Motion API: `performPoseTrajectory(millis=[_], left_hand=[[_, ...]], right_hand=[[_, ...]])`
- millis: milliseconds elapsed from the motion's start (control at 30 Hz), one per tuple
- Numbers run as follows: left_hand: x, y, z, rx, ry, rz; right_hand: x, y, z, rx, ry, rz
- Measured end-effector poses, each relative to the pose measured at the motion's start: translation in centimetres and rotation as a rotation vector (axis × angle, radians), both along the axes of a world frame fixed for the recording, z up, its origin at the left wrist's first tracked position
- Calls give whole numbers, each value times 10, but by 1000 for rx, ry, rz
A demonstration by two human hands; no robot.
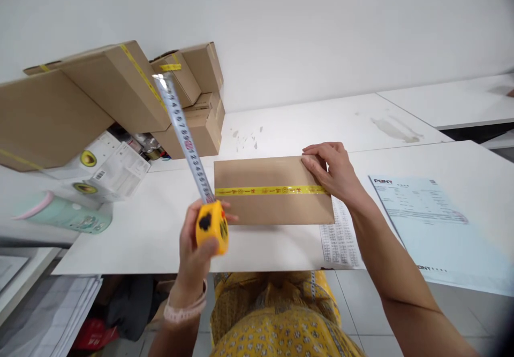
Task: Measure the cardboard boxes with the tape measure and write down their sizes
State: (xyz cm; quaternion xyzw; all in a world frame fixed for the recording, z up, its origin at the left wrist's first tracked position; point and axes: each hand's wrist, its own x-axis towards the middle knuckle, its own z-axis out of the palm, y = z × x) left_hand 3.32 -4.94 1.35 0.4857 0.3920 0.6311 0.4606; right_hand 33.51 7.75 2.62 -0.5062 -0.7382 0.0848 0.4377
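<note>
A yellow tape measure (212, 229) is gripped in my left hand (193, 244), left of centre. Its metal blade (185, 140) sticks out up and to the left, its numbers facing me. Right of it lies a flat-topped brown cardboard box (257, 207) with a strip of printed yellow tape (273, 190) along its middle. My right hand (331, 169) holds the box's far right corner, thumb on top and the other fingers bent over the edge. A printed sheet (341, 234) is partly under the box's right end.
Several cardboard boxes (116, 81) are stacked at the back left. A white carton (116, 164) with avocado pictures and a mint-green bottle (72, 212) stand in front of them. A pale blue form (441, 228) lies at the right of the white table (265, 250).
</note>
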Motion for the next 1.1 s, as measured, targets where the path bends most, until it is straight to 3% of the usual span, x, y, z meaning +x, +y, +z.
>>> performPoseTrajectory(millis=[133, 233, 400, 667, 1100], left_hand=[[32, -40, -19, -224, -85, -410], [50, -49, -34, -359, -115, -552], [62, -47, -45, -380, -144, -533], [63, -52, -46, -413, -164, -535], [63, -53, -49, -427, -164, -542]], right_hand=[[-8, -8, 3, 76, -95, 39], [-16, -6, 5, 73, -162, 1], [-22, -4, 8, 79, -245, -55], [-25, -3, 11, 107, -349, 62], [-28, 6, 2, 160, -506, 42]])
